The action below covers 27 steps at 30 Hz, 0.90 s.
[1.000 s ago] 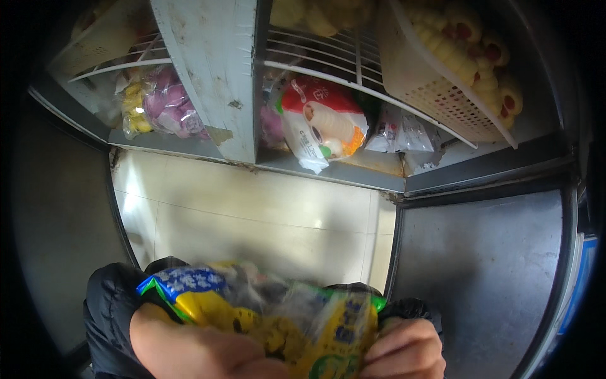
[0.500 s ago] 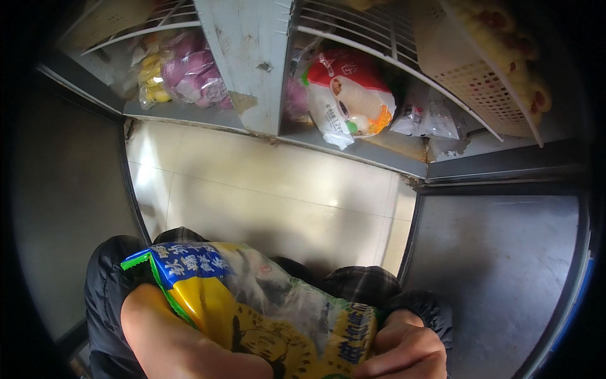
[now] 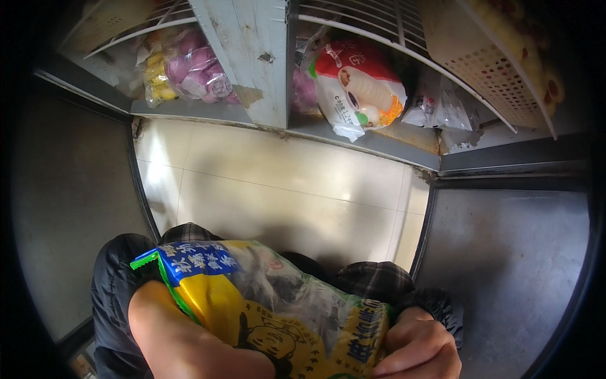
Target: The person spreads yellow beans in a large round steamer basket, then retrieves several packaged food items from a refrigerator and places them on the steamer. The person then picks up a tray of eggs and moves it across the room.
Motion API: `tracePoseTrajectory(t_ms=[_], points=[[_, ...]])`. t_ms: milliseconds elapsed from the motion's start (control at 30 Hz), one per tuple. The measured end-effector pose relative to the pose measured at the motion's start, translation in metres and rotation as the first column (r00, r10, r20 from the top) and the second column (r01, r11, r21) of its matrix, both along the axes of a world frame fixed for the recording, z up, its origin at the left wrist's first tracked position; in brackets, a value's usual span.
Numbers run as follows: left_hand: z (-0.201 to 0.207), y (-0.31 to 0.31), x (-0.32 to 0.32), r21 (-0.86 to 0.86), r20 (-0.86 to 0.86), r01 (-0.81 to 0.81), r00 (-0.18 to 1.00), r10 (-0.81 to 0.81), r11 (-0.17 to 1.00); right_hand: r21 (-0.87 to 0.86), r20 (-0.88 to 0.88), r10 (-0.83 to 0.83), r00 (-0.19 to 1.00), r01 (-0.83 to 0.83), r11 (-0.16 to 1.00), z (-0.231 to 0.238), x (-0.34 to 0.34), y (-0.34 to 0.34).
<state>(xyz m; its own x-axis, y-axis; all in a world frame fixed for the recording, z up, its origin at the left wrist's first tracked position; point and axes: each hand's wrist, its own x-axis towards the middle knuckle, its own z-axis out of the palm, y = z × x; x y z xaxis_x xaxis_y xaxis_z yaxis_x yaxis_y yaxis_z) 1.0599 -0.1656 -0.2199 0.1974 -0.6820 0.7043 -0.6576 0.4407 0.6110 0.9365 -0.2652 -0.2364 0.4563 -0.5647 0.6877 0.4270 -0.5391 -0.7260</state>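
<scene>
A large plastic food bag (image 3: pixel 252 290), yellow and blue with a clear middle and a green sealed edge, lies across my lap. Pale or greyish contents show dimly through its clear part. My right hand (image 3: pixel 420 347) is closed on the bag's right end, fingers curled over its lower corner. My bare left forearm (image 3: pixel 183 335) crosses the bag's lower left side under a pushed-up black sleeve. The left hand itself lies out of sight past the lower edge.
Ahead stands an open cabinet with a grey centre post (image 3: pixel 246 57) and wire shelves (image 3: pixel 372 25). Inside are purple and yellow bagged items (image 3: pixel 196 72), a red and white food bag (image 3: pixel 363 88) and a perforated basket (image 3: pixel 480 66). Open doors (image 3: pixel 511 252) flank me.
The view has shifted slightly, so everything sits a little further right in it. My right hand keeps its hold on the bag.
</scene>
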Motion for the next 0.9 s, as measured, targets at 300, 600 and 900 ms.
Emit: tracePoseTrajectory(t_ms=[300, 600, 900], points=[[-0.007, -0.014, 0.03, 0.004, -0.155, 0.397, 0.907, -0.392, 0.918, -0.065, 0.065, 0.141, 0.988, -0.137, 0.988, -0.011, -0.011, -0.012], [-0.039, -0.028, 0.054, 0.123, -0.049, 0.362, 0.932, -0.359, 0.924, 0.395, 0.015, 0.686, 0.728, -0.634, 0.664, -0.038, -0.009, -0.072], [-0.037, -0.03, 0.063, 0.278, -0.008, 0.141, 0.989, -0.145, 0.95, 0.555, -0.184, 0.22, 0.958, -0.084, 0.828, -0.085, -0.031, -0.113]])
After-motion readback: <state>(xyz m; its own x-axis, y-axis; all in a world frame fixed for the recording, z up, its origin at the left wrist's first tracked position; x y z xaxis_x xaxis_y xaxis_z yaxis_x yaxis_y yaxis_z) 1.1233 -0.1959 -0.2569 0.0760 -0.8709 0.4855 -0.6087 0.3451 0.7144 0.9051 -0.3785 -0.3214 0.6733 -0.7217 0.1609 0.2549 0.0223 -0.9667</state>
